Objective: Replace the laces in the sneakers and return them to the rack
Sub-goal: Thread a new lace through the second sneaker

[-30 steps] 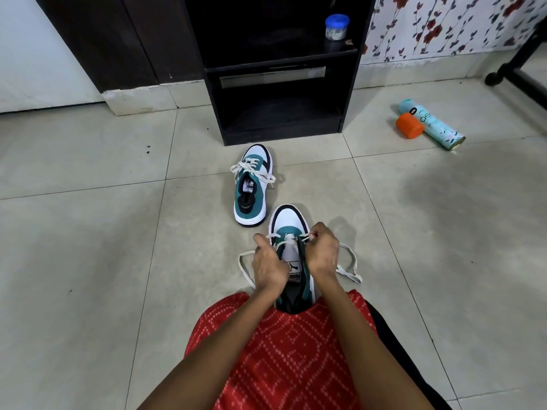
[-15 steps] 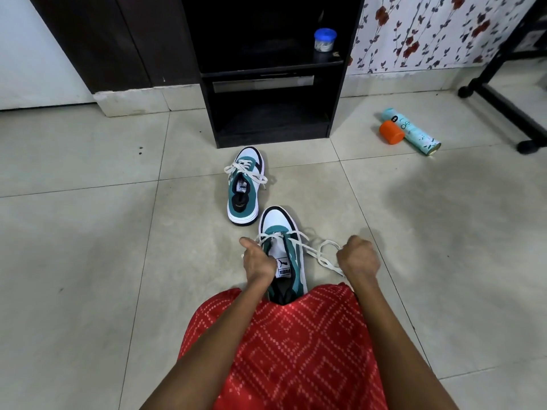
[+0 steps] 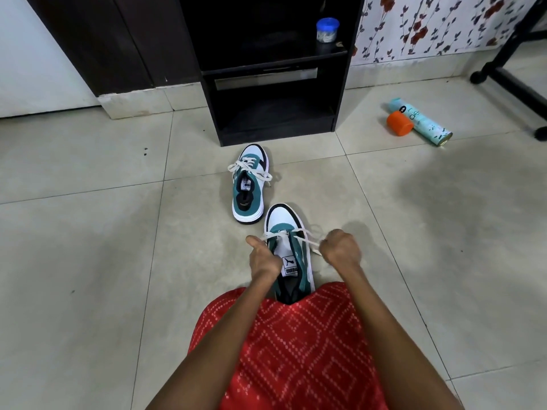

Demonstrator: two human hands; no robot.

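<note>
white lace [image 3: 299,236] is what we pull on now; a second ago both our hands sat close together over the tongue of the near sneaker [image 3: 288,250], and now they have drawn apart, the right hand [image 3: 340,250] swung out to the right of the shoe and the left hand [image 3: 263,255] staying at its left edge; the left hand is curled with the thumb out, pinching one end of the lace, and the right hand is a closed fist around the other end, the strands running taut from it to the eyelets; we judge this as snugging the lace down, so the lacing of this shoe is nearly finished and the tying is still to come; the far sneaker [image 3: 248,187] stands just beyond it, already laced with its ends loose over the top, near the foot of the black rack [image 3: 340,93]; neither shoe is back on the rack yet, and its lower shelf looks empty; the floor [image 3: 88,261] is pale glossy tile with grey grout lines; on an upper shelf stands a small blue-lidded jar [image 3: 327,29]; to the right lie a spray can [image 3: 420,121] and an orange cap [image 3: 399,122], touching or nearly so; behind them a flowered wall [image 3: 444,22]; our red patterned skirt [image 3: 290,350] covers the shoe's heel.
</note>
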